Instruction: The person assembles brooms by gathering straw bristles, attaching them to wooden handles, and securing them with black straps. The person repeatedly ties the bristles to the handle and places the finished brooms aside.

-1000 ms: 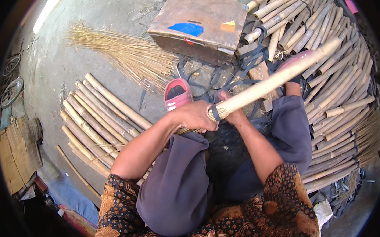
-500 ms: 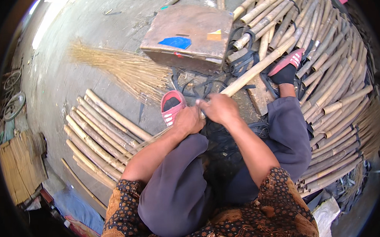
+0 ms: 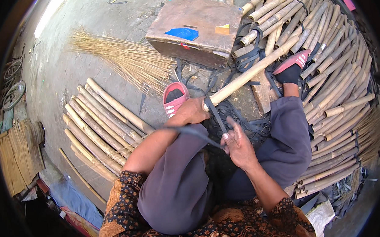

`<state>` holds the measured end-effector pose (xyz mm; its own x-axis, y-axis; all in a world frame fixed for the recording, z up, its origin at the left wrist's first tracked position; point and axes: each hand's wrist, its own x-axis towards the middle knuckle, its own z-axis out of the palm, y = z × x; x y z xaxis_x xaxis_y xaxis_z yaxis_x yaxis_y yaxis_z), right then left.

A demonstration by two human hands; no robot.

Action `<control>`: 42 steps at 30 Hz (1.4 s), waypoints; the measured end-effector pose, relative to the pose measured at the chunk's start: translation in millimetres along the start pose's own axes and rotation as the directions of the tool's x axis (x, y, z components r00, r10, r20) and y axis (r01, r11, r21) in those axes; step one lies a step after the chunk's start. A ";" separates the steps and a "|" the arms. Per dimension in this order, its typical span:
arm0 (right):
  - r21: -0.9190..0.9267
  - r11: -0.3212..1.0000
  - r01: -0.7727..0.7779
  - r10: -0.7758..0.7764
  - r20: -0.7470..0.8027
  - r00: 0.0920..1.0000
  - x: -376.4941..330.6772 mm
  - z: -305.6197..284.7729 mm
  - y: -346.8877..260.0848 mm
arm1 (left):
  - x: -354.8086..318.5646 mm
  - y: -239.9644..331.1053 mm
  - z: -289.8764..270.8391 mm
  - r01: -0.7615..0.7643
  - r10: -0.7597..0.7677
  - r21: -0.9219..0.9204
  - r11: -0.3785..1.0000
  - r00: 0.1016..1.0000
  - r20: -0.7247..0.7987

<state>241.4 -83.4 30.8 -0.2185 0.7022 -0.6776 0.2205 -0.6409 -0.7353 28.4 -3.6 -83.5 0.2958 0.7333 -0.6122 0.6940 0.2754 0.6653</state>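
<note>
A bamboo pole (image 3: 255,71) gripped at its near end by the left hand (image 3: 194,111), a black strip (image 3: 216,116) pinched by the right hand's (image 3: 238,146) fingers, tangled strips (image 3: 253,125) strewn between the legs, a wooden box (image 3: 194,18) placed beyond, other poles (image 3: 349,105) piled at right

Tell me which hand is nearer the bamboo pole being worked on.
Left. The left hand is closed at the lower end of the bamboo pole; the right hand is off the pole, closer to the body, holding a black strip that runs to that end.
</note>
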 end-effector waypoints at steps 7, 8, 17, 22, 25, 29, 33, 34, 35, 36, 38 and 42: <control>-0.027 0.993 0.119 -0.119 -0.025 0.993 15.5 -5.7 5.9 | -11.0 4.0 -17.2 0.052 -0.040 -0.160 0.986 0.996 0.078; 0.042 0.994 0.105 -0.103 -0.037 0.994 21.0 -4.0 4.4 | -11.8 3.1 -14.6 0.054 -0.051 -0.119 0.991 0.998 0.031; 0.246 0.960 -0.129 0.123 0.040 0.992 36.9 2.9 -13.7 | -6.9 -9.7 -9.1 -0.040 0.040 -0.075 0.996 0.999 0.002; 0.337 0.914 -0.225 0.214 0.071 0.974 55.0 4.4 -23.7 | -14.9 -6.1 -3.2 -0.078 0.071 -0.081 0.994 0.994 -0.081; 0.348 0.906 -0.242 0.205 0.141 0.969 58.0 1.7 -31.7 | -18.9 -6.9 0.6 -0.131 0.130 0.011 0.991 0.969 -0.209; 0.322 0.911 -0.258 0.234 0.110 0.966 60.0 6.2 -40.1 | -16.8 -7.7 -3.4 -0.037 0.042 0.055 0.998 0.995 -0.091; 0.316 0.916 -0.246 0.227 0.098 0.969 66.8 15.3 -44.9 | -17.4 2.3 0.3 0.055 -0.039 0.160 0.986 0.994 -0.101; 0.311 0.917 -0.250 0.234 0.087 0.968 67.1 16.9 -45.0 | -17.1 4.8 1.7 0.086 -0.069 0.189 0.978 0.993 -0.097; 0.275 0.934 -0.229 0.207 0.105 0.973 65.7 17.7 -44.3 | -16.0 6.7 2.6 0.131 -0.111 0.239 0.962 0.989 -0.095; 0.229 0.949 -0.215 0.195 0.107 0.975 62.0 18.5 -42.1 | -13.1 8.4 2.7 0.142 -0.109 0.245 0.959 0.984 -0.144; 0.082 0.990 -0.118 0.110 0.099 0.989 48.2 18.0 -33.7 | -6.0 9.5 -1.0 0.155 -0.131 0.244 0.957 0.985 -0.111; -0.163 0.984 0.066 -0.051 0.097 0.994 3.7 2.7 1.0 | -4.1 11.6 -16.5 0.140 -0.119 0.140 0.980 0.981 -0.151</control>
<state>238.3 -82.3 27.6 -0.3208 0.7005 -0.6375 0.3578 -0.5336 -0.7663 24.4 6.9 -66.3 0.1086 0.7810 -0.6150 0.8135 0.2858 0.5066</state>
